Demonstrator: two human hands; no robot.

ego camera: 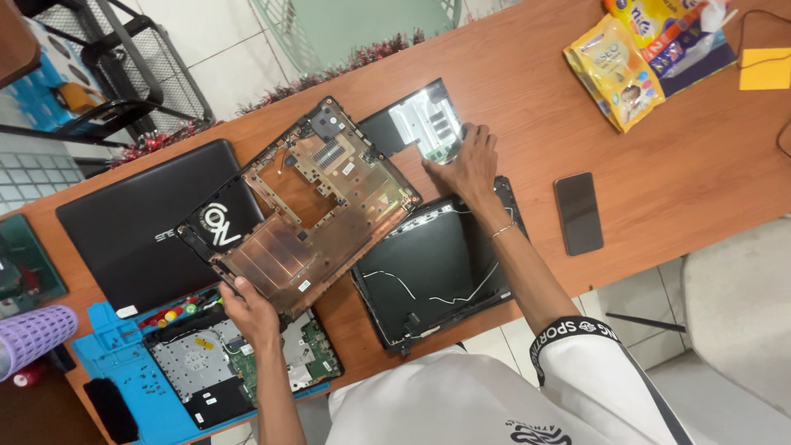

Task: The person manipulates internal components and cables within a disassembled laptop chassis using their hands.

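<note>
My left hand [247,306] grips the near edge of a laptop's bottom shell [321,206], copper-coloured inside with cut-outs, and holds it tilted above the wooden table [659,156]. My right hand [468,165] rests fingers-down on a small green circuit board [441,152] at the edge of a shiny display panel [416,115]. Under my right forearm lies a black lid cover [428,272] with thin white wires across it. A laptop chassis with its green mainboard [239,363] lies below the shell on a blue work mat [124,367].
A closed black laptop [136,227] lies left of the shell. A black phone [578,213] lies to the right, with snack packets [614,70] and a yellow note [765,67] at the far right. A purple roll [33,334] sits at the left edge.
</note>
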